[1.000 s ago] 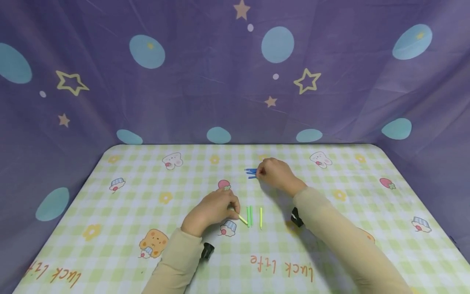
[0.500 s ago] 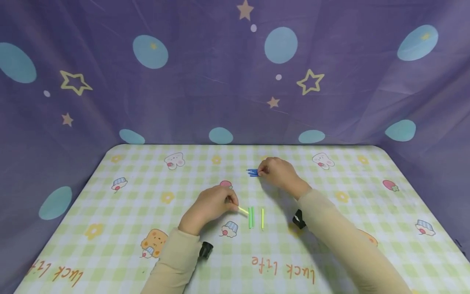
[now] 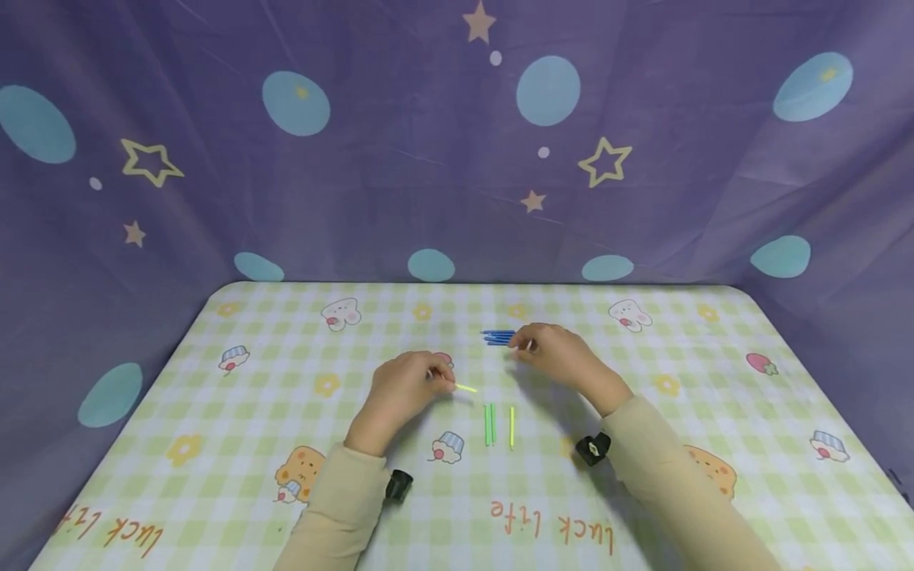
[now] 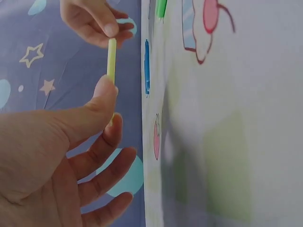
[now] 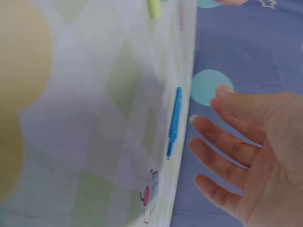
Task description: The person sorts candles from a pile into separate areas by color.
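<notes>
My left hand (image 3: pixel 408 394) pinches a thin yellow candle-like stick (image 3: pixel 466 388) between thumb and index finger, a little above the tablecloth. In the left wrist view this yellow stick (image 4: pixel 111 61) rises past the thumb, while the other fingers are spread. Several thin blue candle-like sticks (image 3: pixel 497 338) lie side by side in a small bundle toward the back. My right hand (image 3: pixel 560 361) hovers just right of the bundle; in the right wrist view its fingers (image 5: pixel 222 137) are loosely apart and hold nothing. Two green sticks (image 3: pixel 489 425) and a yellow stick (image 3: pixel 512 428) lie in front.
A green-checked tablecloth (image 3: pixel 286 396) with printed cartoons and lettering covers the table. Its back edge meets a purple curtain (image 3: pixel 443 182) with stars and blue ovals. Black wrist devices (image 3: pixel 593 449) show below both sleeves.
The left hand has lifted its yellow stick up and away from the green ones. The right hand has drawn back slightly from the blue bundle, which now lies more neatly aligned.
</notes>
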A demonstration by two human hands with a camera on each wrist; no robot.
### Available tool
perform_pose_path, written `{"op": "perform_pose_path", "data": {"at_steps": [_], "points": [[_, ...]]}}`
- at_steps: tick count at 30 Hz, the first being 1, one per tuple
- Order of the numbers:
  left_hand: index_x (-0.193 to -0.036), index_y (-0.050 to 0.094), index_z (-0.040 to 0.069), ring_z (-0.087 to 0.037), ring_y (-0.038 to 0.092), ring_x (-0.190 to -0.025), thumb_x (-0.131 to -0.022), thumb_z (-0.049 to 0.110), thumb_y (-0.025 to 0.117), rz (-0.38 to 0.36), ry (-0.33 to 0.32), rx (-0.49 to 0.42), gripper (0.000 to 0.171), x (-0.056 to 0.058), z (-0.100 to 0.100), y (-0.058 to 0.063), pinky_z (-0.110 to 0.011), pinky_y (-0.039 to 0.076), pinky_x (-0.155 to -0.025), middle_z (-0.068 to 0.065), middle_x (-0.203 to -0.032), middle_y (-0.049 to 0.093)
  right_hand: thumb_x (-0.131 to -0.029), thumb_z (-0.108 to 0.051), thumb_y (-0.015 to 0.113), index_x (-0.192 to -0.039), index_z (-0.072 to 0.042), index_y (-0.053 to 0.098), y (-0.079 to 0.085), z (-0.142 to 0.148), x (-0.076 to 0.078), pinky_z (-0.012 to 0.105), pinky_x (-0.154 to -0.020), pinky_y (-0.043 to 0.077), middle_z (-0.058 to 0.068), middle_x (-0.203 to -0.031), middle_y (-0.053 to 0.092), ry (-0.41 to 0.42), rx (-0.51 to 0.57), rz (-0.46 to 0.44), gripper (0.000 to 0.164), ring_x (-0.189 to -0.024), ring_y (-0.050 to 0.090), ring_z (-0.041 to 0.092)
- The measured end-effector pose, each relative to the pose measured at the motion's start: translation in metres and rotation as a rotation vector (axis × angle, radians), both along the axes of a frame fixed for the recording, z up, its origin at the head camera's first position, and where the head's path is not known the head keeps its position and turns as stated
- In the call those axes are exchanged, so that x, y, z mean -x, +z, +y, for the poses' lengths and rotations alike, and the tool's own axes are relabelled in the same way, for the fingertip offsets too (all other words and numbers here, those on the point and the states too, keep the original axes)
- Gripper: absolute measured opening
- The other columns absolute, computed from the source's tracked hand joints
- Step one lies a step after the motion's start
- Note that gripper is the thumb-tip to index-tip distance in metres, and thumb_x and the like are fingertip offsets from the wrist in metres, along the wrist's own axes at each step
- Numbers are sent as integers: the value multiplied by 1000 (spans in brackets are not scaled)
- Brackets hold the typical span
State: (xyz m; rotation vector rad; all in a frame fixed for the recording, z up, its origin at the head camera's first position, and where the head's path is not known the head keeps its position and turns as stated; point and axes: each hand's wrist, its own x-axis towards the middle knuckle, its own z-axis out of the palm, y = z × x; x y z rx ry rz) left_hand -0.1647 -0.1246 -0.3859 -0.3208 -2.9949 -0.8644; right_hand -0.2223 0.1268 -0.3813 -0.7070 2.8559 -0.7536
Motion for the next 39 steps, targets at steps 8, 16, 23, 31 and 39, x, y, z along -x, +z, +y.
{"op": "perform_pose_path", "data": {"at_steps": [8, 16, 23, 31, 39], "points": [[-83, 76, 25, -8, 57, -70, -81, 29, 82, 17, 75, 9, 7, 3, -4, 1, -33, 44, -66, 12, -87, 70, -95, -16, 68, -111, -12, 72, 3, 7, -21, 39, -80, 51, -1, -105, 69, 36, 37, -48, 17, -94, 62, 18], [-90, 77, 23, -11, 60, -71, -85, 31, 79, 37, 143, 12, 9, 6, -13, -2, -36, 45, -65, 8, -81, 68, -92, -10, 71, -104, -12, 74, -1, 10, -37, 41, -88, 50, -5, -103, 68, 158, 110, -73, 12, -99, 62, 21], [-89, 77, 23, -11, 59, -70, -86, 35, 78, 11, 175, 22, 12, 8, -22, -3, -35, 44, -63, 9, -78, 66, -89, -9, 73, -99, -14, 75, -7, 8, -41, 37, -90, 50, -6, -100, 68, 262, 141, -111, 11, -98, 63, 15], [-89, 77, 20, -12, 60, -70, -88, 34, 76, -17, 192, 31, 14, 9, -30, -5, -36, 45, -65, 7, -78, 68, -83, -10, 78, -99, -14, 74, -12, 7, -45, 33, -85, 49, -4, -97, 65, 281, 103, -202, 17, -90, 58, 14], [-89, 78, 18, -14, 60, -68, -89, 32, 75, -43, 230, 48, 14, 9, -33, -7, -37, 45, -63, 4, -80, 71, -81, -6, 80, -93, -15, 72, -14, 4, -51, 31, -81, 47, -5, -90, 58, 277, 57, -215, 16, -85, 53, 14]]}}
